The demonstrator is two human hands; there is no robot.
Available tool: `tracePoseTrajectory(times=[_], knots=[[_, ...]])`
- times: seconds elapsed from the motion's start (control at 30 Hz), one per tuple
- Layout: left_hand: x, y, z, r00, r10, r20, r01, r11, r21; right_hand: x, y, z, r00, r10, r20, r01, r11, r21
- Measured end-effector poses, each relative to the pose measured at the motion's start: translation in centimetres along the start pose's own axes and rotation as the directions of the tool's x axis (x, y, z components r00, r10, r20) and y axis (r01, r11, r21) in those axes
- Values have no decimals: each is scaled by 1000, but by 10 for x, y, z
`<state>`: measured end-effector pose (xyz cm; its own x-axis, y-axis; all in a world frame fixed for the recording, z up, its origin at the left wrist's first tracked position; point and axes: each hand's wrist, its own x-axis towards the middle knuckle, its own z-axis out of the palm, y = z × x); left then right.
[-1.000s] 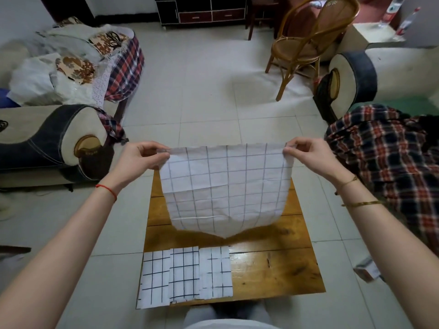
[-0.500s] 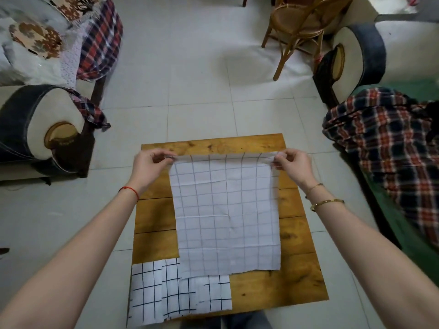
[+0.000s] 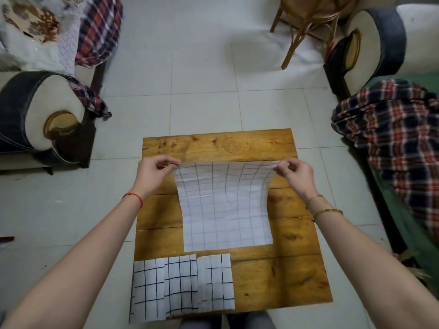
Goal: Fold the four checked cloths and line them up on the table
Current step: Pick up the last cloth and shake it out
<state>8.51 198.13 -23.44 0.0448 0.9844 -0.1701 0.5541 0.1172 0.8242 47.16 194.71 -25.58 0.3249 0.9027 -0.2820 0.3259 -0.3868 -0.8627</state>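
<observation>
step: fold fourth cloth (image 3: 225,207) | left hand (image 3: 152,173), right hand (image 3: 294,174) each pinch a far corner | tip: bring corners level to near edge, square on counter (image 3: 285,276)

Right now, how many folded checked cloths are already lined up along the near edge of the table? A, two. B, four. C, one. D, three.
D: three folded cloths lie side by side on the table, while the left hand and right hand pinch the far corners of the fourth cloth, not yet folded.
</observation>
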Motion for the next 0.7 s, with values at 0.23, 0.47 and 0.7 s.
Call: tracePoseTrajectory(times=[0.23, 0.47, 0.7], knots=[[-34, -27, 22, 991, -103, 82, 103, 995, 8, -16, 32, 6, 987, 138, 87, -146, 986, 85], [-77, -83, 68, 956, -247, 159, 247, 969, 21, -33, 87, 21, 959, 263, 104, -273, 958, 92], [-112, -132, 111, 949, -279, 151, 268, 960, 86, -50, 141, 36, 951, 291, 107, -276, 951, -139]])
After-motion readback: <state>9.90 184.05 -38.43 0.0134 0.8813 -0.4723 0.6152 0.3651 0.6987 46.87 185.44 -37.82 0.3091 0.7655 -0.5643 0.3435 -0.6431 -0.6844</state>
